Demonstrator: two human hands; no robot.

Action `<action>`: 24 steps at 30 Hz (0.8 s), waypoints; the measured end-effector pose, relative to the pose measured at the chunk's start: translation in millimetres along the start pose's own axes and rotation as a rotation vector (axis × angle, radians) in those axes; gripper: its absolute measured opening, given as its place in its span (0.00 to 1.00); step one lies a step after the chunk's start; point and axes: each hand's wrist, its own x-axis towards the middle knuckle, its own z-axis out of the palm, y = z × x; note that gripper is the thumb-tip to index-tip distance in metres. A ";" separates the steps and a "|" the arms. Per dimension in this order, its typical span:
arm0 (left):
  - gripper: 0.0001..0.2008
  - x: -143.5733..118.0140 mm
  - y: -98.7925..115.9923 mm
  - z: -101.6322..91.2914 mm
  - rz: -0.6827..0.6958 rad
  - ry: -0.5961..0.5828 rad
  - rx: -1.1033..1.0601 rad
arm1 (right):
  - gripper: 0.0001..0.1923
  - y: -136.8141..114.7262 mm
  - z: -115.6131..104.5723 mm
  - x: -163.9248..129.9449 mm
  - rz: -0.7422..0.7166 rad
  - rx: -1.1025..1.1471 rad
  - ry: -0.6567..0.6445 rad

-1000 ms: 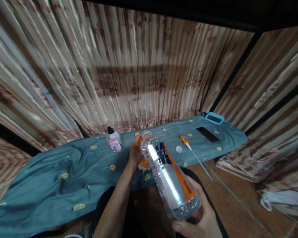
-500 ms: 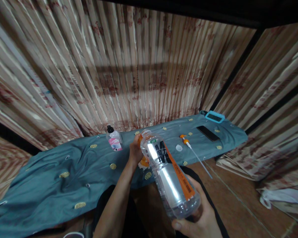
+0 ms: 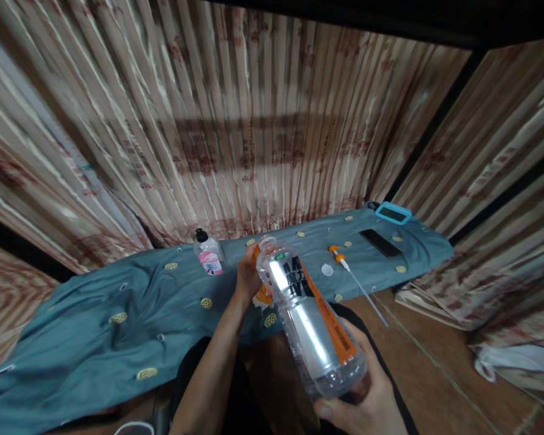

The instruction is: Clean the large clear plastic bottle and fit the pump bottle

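A large clear plastic bottle (image 3: 306,314) with a silver and orange label is in my right hand (image 3: 362,386), fingers wrapped round its base. It is tilted, its neck pointing up and left. My left hand (image 3: 248,272) is closed on an orange-and-white bottle (image 3: 263,296), mostly hidden behind the clear bottle's neck and my fingers. The clear bottle's mouth is close to the top of the orange one; whether they touch I cannot tell. To the right on the cloth lie an orange-and-white pump head (image 3: 340,258) with a long tube and a small white cap (image 3: 327,270).
A clear bottle with a pink label and black cap (image 3: 210,257) stands left of my hands. A dark phone (image 3: 381,243) and a blue-framed digital clock (image 3: 393,212) are at the right end of the green cloth (image 3: 95,344). Patterned curtains (image 3: 254,121) hang behind.
Almost nothing differs. Both hands and the tilted bottle hold nearly the same pose, with only a slight shift of the view.
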 end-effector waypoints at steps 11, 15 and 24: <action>0.14 0.4 1.3 -0.2 -0.022 0.008 -0.005 | 0.53 -3.2 2.9 -1.6 0.001 -0.008 0.010; 0.16 0.1 3.2 -0.8 -0.055 0.004 0.020 | 0.54 -2.3 3.2 -1.7 0.000 -0.024 -0.001; 0.15 0.0 1.5 0.4 -0.025 0.008 -0.005 | 0.55 -4.1 3.7 -2.5 0.010 -0.030 0.014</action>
